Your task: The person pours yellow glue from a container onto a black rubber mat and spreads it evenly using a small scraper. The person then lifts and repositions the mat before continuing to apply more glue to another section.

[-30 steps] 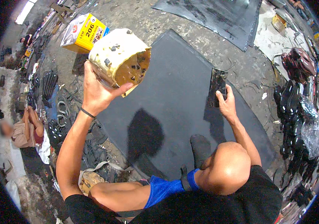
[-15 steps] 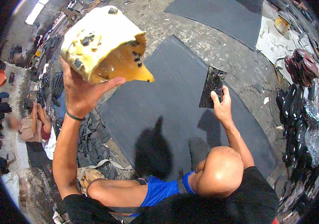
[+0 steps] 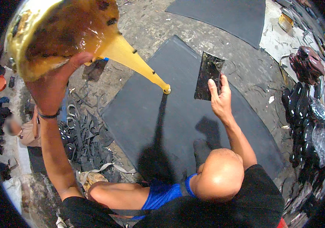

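Yellow glue-coated tin [image 3: 63, 34], gripped by the raised left hand [image 3: 52, 85], poured a yellow glue stream [image 3: 139, 62] onto the dark rubber sheet [image 3: 177, 129]; right hand [image 3: 219, 97] pinched a black rectangular scraper [image 3: 209, 75].

A cream can [image 3: 56, 34] spotted black pours amber-yellow glue [image 3: 136, 62] onto a dark grey rubber sheet [image 3: 177, 125], beside a glossy black scraper [image 3: 209, 76]

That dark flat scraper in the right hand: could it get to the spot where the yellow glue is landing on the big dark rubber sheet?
Probably yes. The right hand holds the dark flat scraper just beside the landing point of the yellow glue stream on the big dark rubber sheet, and nothing lies between them.
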Demonstrator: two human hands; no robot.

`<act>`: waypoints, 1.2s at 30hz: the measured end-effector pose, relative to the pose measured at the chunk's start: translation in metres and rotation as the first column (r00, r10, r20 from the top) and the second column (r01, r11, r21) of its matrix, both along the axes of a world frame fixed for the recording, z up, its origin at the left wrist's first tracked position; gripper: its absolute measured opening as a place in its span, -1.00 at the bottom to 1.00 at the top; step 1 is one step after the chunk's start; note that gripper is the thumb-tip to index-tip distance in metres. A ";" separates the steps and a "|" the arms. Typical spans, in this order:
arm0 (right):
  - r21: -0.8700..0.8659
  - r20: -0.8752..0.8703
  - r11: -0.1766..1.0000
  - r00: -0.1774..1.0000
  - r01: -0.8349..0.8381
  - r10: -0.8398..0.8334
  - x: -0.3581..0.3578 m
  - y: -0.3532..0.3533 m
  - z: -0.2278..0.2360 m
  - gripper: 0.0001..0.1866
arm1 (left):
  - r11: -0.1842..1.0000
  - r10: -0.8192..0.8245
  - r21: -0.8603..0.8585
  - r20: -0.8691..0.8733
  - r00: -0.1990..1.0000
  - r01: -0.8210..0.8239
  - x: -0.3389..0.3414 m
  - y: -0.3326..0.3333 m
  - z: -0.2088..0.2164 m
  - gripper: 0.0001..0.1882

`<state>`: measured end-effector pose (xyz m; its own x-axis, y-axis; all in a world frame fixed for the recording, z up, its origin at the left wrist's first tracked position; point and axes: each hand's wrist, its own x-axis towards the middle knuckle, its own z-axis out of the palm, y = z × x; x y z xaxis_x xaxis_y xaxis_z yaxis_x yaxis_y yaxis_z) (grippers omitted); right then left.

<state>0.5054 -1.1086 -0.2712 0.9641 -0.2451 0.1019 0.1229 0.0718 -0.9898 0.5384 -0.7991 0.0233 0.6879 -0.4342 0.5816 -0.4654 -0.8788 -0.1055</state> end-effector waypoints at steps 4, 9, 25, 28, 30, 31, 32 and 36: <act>-0.098 0.092 0.994 0.995 0.053 -0.044 0.011 0.009 0.002 -0.59 | 0.979 0.000 0.200 0.138 0.990 -0.028 0.003 0.006 0.002 -0.62; -0.270 0.297 0.957 0.955 0.106 -0.022 0.032 0.026 0.039 -0.60 | 0.846 -0.025 -0.526 -0.206 0.978 -0.089 0.013 0.000 -0.045 -0.53; -0.661 0.499 0.742 0.803 0.109 0.327 0.057 0.095 0.042 -0.38 | -0.268 -0.343 -0.823 -0.405 0.847 -0.502 0.018 0.007 -0.201 -0.42; -0.681 0.463 0.730 0.808 0.060 0.365 0.043 0.093 0.035 -0.42 | -0.303 -0.302 -0.818 -0.405 0.863 -0.490 0.028 0.010 -0.200 -0.38; -0.751 0.389 0.660 0.825 0.026 0.410 0.040 0.089 0.028 -0.39 | -0.340 -0.382 -0.810 -0.345 0.857 -0.478 0.027 0.026 -0.191 -0.33; -0.790 0.345 0.613 0.836 0.013 0.428 0.038 0.083 0.021 -0.38 | -0.374 -0.414 -0.800 -0.310 0.856 -0.470 0.028 0.029 -0.186 -0.32; -0.843 0.245 0.536 0.859 -0.040 0.449 0.036 0.079 0.005 -0.36 | -0.386 -0.398 -0.808 -0.289 0.871 -0.445 0.030 0.031 -0.181 -0.27; -0.899 0.217 0.437 0.895 0.027 0.391 0.030 0.053 -0.052 -0.38 | -0.245 -0.392 -0.929 -0.168 0.905 -0.279 0.047 0.029 -0.123 -0.25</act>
